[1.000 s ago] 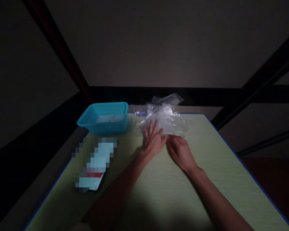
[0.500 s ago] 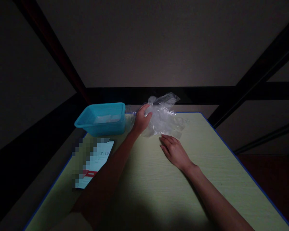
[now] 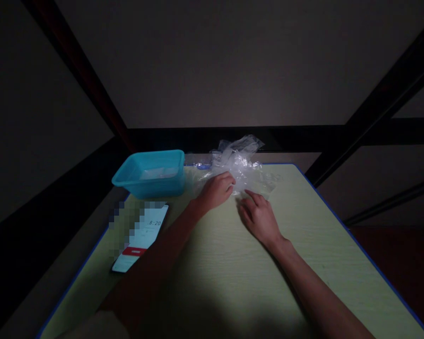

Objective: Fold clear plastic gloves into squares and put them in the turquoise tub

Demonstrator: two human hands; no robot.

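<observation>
A crumpled pile of clear plastic bags (image 3: 238,162) lies at the far edge of the table. My left hand (image 3: 217,190) is at the near side of the pile, its fingers curled in a pinch on a clear plastic bag; the exact contact is hard to see. Just to the right, my right hand (image 3: 259,214) rests low over the table with the index finger stretched toward the pile's near edge. Its thumb stands apart, the other fingers bend loosely, and no object shows in it.
A blue plastic basket (image 3: 148,188) with pale, flat contents stands at the back left. In front of it lies a phone (image 3: 150,230) with a lit screen, partly pixelated. The pale wooden table (image 3: 215,273) has a blue edge, and a wall rises behind it.
My left hand has come nearer and to the right, from the pile's left side to its front, and its fingers have curled. My right hand has bent its fingers and shifted slightly right.
</observation>
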